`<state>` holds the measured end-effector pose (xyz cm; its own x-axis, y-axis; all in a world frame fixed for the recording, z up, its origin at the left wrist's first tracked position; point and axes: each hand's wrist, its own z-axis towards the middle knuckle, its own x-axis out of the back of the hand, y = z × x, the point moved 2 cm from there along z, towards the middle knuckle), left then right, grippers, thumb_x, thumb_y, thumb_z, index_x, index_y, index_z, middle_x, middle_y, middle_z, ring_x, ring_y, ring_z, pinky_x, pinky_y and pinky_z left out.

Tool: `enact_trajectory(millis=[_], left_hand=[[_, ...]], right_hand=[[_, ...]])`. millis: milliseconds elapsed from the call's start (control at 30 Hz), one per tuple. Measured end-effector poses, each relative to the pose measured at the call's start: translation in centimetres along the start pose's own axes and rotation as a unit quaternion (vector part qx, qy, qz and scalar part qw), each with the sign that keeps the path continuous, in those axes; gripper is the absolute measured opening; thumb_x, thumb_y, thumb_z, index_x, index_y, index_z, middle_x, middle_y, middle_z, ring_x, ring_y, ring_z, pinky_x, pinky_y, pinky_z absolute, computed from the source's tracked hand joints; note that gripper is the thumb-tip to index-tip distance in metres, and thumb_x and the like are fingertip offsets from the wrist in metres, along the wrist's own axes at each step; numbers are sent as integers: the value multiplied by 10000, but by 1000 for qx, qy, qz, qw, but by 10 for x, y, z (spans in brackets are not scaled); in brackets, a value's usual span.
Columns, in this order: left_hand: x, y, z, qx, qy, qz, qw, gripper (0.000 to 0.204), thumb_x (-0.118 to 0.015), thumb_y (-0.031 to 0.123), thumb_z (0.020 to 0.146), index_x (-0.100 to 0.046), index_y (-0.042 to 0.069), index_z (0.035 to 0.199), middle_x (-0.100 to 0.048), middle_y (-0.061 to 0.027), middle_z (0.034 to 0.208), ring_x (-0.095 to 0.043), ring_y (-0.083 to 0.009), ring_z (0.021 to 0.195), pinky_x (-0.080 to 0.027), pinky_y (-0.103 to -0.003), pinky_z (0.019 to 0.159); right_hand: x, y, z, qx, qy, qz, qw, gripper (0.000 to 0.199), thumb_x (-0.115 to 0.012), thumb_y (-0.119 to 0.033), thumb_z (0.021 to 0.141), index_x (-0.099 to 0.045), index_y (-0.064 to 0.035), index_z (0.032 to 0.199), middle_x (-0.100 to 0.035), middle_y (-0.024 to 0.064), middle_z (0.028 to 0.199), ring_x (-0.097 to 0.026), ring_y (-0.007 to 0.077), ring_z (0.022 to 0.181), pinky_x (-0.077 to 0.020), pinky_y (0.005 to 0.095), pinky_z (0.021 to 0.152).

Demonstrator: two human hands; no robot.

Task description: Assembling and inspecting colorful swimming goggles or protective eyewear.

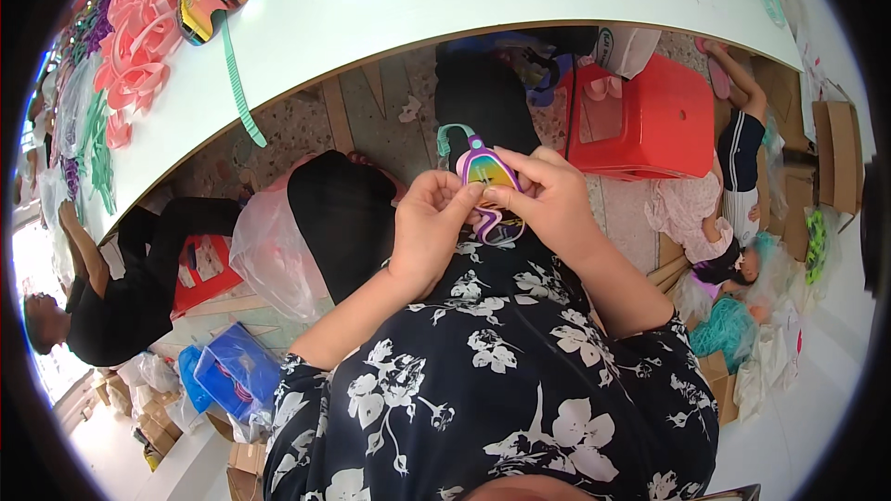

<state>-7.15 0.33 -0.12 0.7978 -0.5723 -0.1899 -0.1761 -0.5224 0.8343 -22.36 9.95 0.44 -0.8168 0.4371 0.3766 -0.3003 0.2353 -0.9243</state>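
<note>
While both hands' fingers [464, 199] pinch the purple goggles [487, 172], its lower frame stays hidden behind them.

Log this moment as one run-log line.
left hand: grip on goggles | right hand: grip on goggles | goggles: purple frame, mirrored lens, above lap | white table: beyond

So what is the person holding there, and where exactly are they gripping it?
Goggles with a purple frame, pinched at the frame by both the left hand and the right hand.
</note>
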Motion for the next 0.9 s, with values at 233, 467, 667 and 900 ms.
enact_trajectory(millis=[233, 467, 667, 900], left_hand=[[20, 35, -12, -198, -8, 361, 911, 346, -857, 93, 781, -571, 9, 956, -651, -72, 875, -638, -91, 777, -537, -222, 690], [42, 58, 7, -560, -98, 529, 630, 593, -847, 411, 698, -649, 23, 1099, -619, -116, 907, -634, -289, 744, -546, -348, 683], [61, 30, 24, -437, -95, 546, 708, 467, -782, 326, 751, -668, 9, 1074, -626, -99, 809, -662, -281, 680, -550, -361, 604], [51, 19, 19, -390, -40, 518, 760, 379, -753, 304, 758, -673, 6, 977, -648, -115, 809, -658, -286, 695, -542, -360, 626]], right_hand=[[-6, 0, 49, -30, -214, 67, 974, 459, -860, -118, 743, -742, -84, 1185, -519, -16, 771, -494, 80, 689, -409, 240, 619], [-44, -7, 61, -18, -383, 186, 905, 356, -863, -144, 732, -760, -43, 1057, -638, 25, 829, -590, 92, 746, -475, 243, 686], [-15, 0, 21, 147, -57, -10, 987, 318, -851, -216, 745, -742, -36, 984, -655, 76, 882, -623, 194, 738, -509, 314, 682], [-24, 2, -17, 319, 5, -114, 941, 310, -816, -56, 730, -713, -12, 1019, -628, 94, 898, -606, 274, 767, -496, 371, 667]])
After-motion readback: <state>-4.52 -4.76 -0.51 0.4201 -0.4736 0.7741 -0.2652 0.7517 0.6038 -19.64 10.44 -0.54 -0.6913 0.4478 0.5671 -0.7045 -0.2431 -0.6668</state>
